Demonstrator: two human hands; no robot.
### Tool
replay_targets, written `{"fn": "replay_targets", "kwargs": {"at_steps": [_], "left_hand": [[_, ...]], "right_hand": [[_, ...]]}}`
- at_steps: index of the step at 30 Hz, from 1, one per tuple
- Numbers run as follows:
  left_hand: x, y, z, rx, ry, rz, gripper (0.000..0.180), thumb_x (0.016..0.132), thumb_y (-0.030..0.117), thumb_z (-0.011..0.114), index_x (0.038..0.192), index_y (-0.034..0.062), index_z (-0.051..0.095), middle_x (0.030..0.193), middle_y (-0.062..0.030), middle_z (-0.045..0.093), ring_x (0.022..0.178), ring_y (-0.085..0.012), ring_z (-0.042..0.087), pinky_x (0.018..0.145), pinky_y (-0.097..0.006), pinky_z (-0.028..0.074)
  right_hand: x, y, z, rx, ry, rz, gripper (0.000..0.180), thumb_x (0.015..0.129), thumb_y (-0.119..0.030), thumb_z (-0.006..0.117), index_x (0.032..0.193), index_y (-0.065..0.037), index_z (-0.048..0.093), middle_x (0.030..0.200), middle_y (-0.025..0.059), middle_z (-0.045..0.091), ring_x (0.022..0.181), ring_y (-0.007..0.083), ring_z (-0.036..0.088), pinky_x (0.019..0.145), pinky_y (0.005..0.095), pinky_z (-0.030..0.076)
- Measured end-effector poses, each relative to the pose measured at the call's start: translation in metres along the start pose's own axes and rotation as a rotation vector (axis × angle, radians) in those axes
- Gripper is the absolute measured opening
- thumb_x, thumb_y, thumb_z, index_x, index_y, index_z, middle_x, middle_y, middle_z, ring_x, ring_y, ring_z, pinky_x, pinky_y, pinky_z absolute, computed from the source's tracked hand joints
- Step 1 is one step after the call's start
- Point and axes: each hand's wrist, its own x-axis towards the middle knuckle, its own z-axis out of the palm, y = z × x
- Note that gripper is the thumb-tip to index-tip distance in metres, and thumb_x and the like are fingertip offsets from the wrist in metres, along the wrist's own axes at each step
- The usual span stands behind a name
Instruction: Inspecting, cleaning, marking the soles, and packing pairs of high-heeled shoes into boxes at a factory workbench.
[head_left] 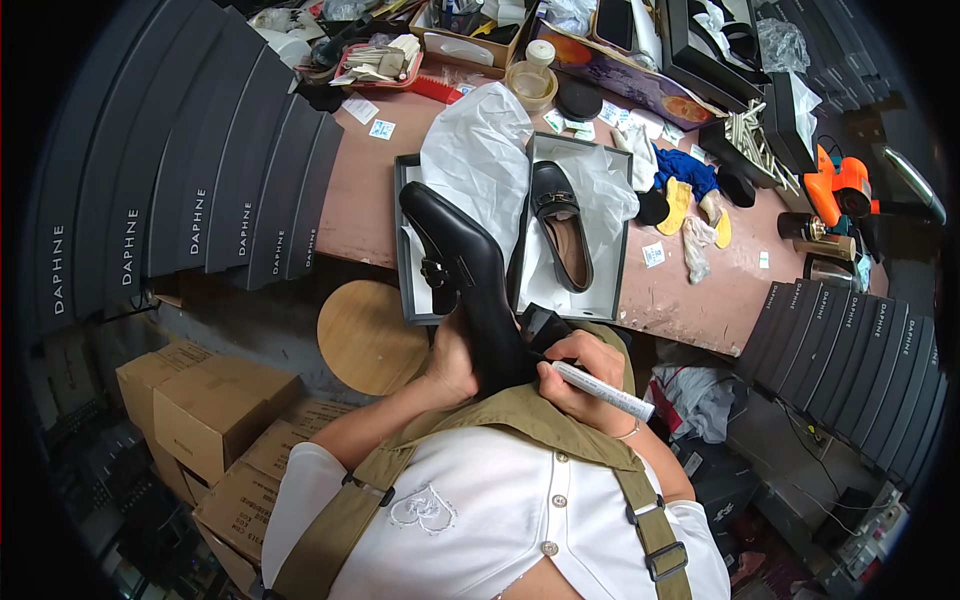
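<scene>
My left hand [453, 358] is wrapped round the side of a black leather loafer [452, 235] with a metal buckle. The shoe is tilted, its toe pointing up and away over the box and its heel end close to my body. In my right hand [586, 372] is a white marker pen [605, 390], its tip end toward the shoe's heel. Where the tip meets the shoe, I cannot make it out. The matching loafer [562, 228] lies in the right half of an open grey shoebox [621, 262] on the table. White tissue paper [478, 135] spreads out of the box.
Tall rows of dark shoeboxes [180, 160] stand left, with more shoeboxes [850, 360] at right. Cardboard cartons [215, 410] and a round wooden stool [372, 335] are below the pink table [350, 200]. Cloths, a jar [530, 80] and an orange heat gun [845, 185] lie farther back.
</scene>
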Motion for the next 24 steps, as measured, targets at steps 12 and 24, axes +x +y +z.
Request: {"fn": "replay_targets", "kwargs": {"at_steps": [12,24], "left_hand": [[-0.001,0.003,0.004,-0.008,-0.013,-0.019,0.036,0.091,0.033,0.046,0.096,-0.0013,0.057,0.085,-0.0116,0.06,0.082,-0.0211,0.06,0.076,-0.033,0.05],[0.005,0.001,-0.002,-0.05,-0.024,-0.03,0.036,0.091,0.033,0.046,0.094,-0.002,0.057,0.085,-0.0131,0.061,0.081,-0.0231,0.061,0.077,-0.034,0.051]], "right_hand": [[0.002,-0.001,-0.001,-0.003,-0.003,-0.026,0.016,0.069,-0.008,0.072,0.076,-0.004,0.058,0.066,0.0073,0.057,0.053,0.0196,0.053,0.049,0.0283,0.04],[-0.01,0.015,-0.004,0.578,0.154,0.421,0.019,0.085,-0.012,0.066,0.087,-0.002,0.05,0.07,0.0051,0.058,0.063,0.0118,0.06,0.06,0.0242,0.049]]}}
